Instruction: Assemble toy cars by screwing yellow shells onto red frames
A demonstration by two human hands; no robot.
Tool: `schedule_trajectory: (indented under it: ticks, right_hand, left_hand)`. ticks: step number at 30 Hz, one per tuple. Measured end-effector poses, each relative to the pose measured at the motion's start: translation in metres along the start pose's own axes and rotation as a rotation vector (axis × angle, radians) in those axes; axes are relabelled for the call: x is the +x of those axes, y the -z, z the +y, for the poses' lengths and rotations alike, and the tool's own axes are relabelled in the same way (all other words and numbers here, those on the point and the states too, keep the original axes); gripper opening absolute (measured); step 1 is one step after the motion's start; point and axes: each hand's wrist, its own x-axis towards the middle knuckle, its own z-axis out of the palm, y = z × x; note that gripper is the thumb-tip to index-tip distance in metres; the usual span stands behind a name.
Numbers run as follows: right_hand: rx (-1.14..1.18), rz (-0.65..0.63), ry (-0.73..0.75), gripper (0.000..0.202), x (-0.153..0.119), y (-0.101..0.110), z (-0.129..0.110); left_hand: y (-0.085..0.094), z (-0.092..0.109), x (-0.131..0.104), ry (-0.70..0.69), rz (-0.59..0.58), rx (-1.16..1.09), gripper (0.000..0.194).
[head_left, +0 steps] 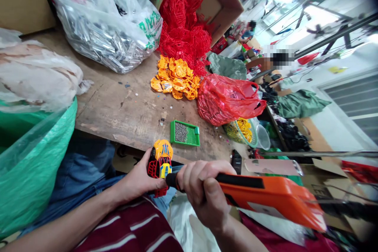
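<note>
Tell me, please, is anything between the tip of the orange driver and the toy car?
Nothing visible: the right hand holds the orange driver with its black tip right at the toy car, which the left hand grips. The contact point itself is hidden.

Bright daylight upper right; edges warped, perhaps blurred

The left hand point(138, 179) is cupped, fingers curled; the right hand point(203, 193) is clenched (thumb uppermost), forearms converged.
</note>
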Motion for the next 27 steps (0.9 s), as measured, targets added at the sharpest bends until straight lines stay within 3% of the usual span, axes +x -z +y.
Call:
schedule_trajectory:
  ticks: [7,27]
  right_hand:
    - [0.111,0.037,0.016,0.008,-0.001,-0.002,0.006]
    - [0.133,0.08,0.005,0.016,0.002,-0.006,0.006]
  left_hand:
    - [-0.002,0.003,-0.002,0.002,-0.024,-0.044,0.077]
    - [-0.001,0.012,-0.004,0.064,-0.049,-0.081,0.081]
